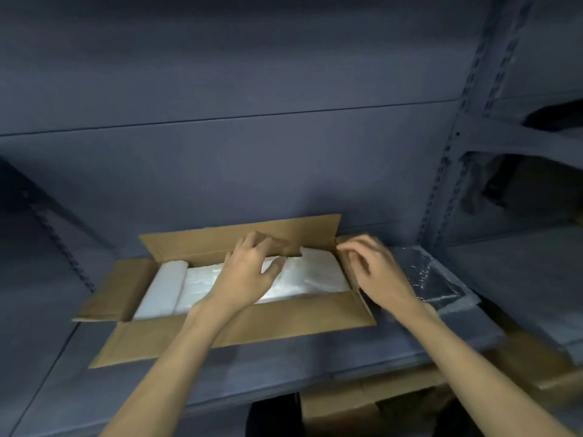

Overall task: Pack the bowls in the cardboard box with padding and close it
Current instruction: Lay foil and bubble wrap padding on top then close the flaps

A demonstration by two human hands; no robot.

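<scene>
An open cardboard box [284,316] lies on a grey-blue shelf, its front and left flaps folded outward and its back flap [202,244] standing up. White foam padding [176,285] fills the inside, and no bowls show beneath it. My left hand [246,275] lies over the padding near the middle. Its fingers reach the back wall and its thumb is spread on the foam. My right hand [375,272] is at the box's right end, with its fingers curled round the edge of the right side flap [345,263].
A sheet of clear bubble wrap [438,279] lies on the shelf [284,367] just right of the box. A perforated steel upright [441,190] stands at the right, with more shelves beyond it. More cardboard [353,405] sits below the shelf's front edge.
</scene>
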